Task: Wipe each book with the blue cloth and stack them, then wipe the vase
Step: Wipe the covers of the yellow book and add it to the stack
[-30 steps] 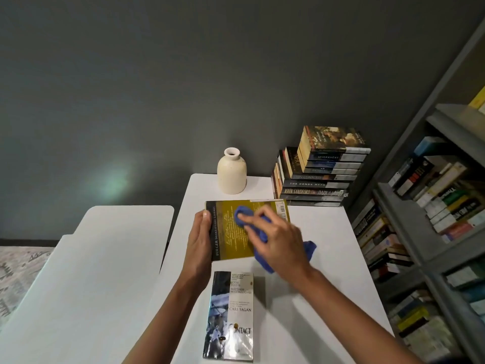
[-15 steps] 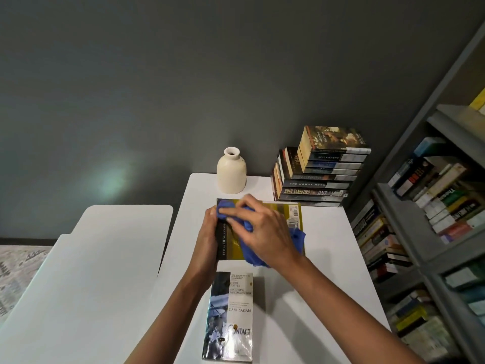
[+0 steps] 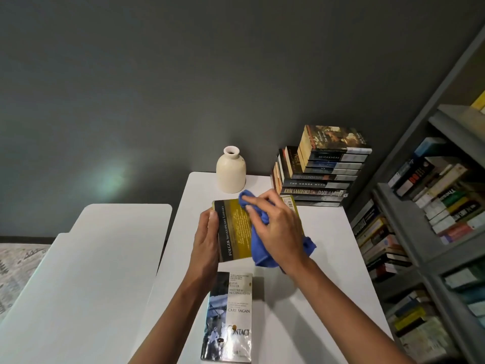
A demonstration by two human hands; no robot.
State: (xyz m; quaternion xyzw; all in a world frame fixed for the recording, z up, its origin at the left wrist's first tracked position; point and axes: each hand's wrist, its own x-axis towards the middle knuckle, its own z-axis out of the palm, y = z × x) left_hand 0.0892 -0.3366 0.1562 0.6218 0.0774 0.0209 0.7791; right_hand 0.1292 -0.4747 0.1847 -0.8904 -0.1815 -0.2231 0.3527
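My left hand (image 3: 207, 240) curls its fingers round the yellow book's (image 3: 236, 232) spine, mid counter (image 3: 328, 245), nearer than the vase (image 3: 231, 170); my right hand (image 3: 278, 227) pinches the blue cloth (image 3: 258, 248) against the cover. I'd sweep long strokes to every corner, bracing firmly

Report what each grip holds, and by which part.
Left grip: Folger Shakespeare book, by its spine edge. Right grip: blue cloth, bunched at its middle.
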